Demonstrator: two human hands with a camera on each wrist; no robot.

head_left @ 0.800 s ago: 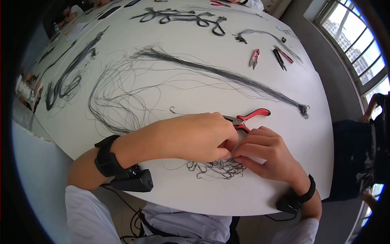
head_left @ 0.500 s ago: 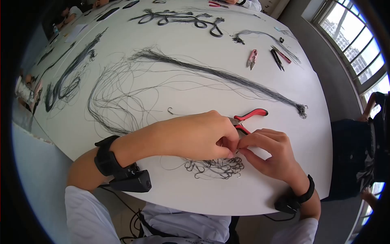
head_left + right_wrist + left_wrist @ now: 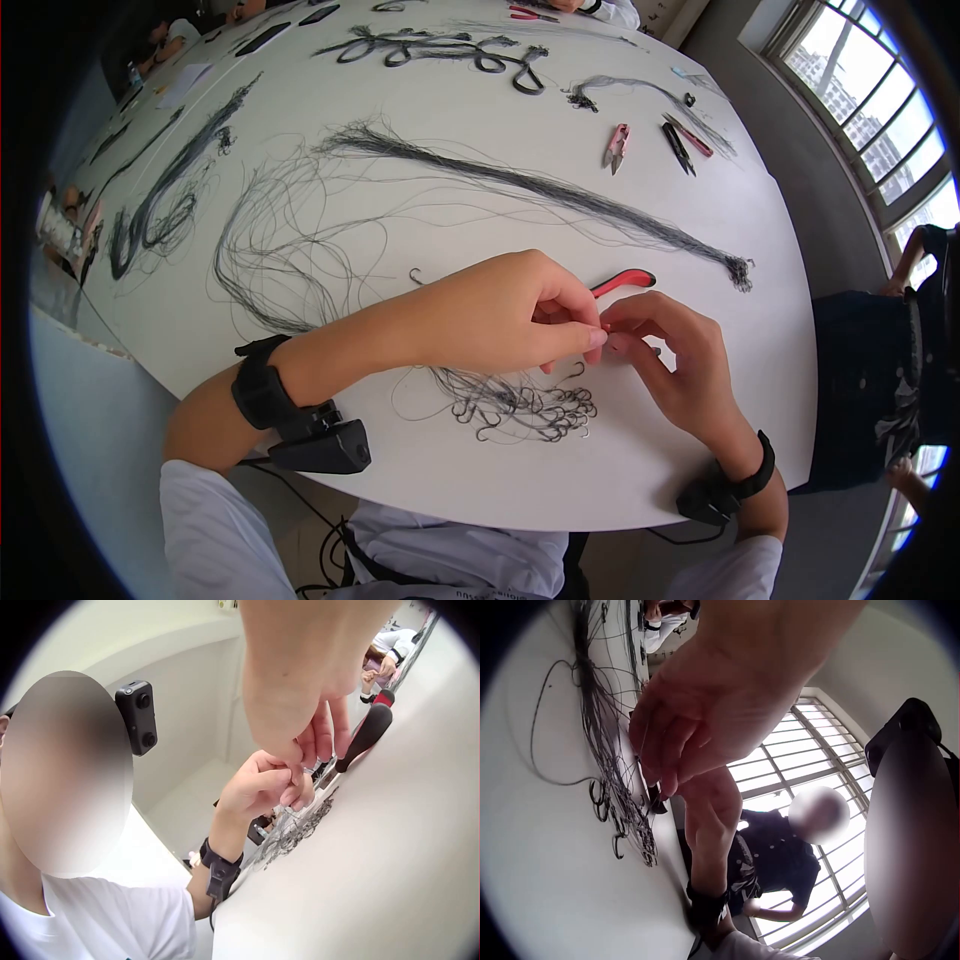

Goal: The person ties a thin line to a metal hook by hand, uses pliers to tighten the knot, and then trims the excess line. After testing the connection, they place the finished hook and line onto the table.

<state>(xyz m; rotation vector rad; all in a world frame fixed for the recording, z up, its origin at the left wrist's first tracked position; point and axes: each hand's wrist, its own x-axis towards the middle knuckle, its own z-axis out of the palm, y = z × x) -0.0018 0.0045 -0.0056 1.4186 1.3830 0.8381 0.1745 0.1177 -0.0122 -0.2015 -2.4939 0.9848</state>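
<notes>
My left hand point(image 3: 530, 315) pinches something tiny between thumb and forefinger, above the table. Its fingertips meet those of my right hand point(image 3: 680, 365), which also pinches with thumb and forefinger; the small piece between them is mostly hidden. Just below lies a heap of dark hooks point(image 3: 540, 410) on thin lines, seen also as hooks point(image 3: 619, 821) in the left wrist view. Red-handled pliers point(image 3: 625, 281) rest on the table behind the hands, partly covered by them; their handles point(image 3: 367, 735) show beside my right hand in the right wrist view.
A long bundle of dark lines point(image 3: 520, 180) crosses the white table point(image 3: 400, 490), with loose loops at its left. Farther back are pink snips point(image 3: 616, 148), a black tool point(image 3: 678, 148) and coiled bundles point(image 3: 440, 48). Other people are at the far edge and the right side.
Both hands have moved up and slightly right, away from the heap of hooks. They now cover more of the pliers, and more of the heap shows.
</notes>
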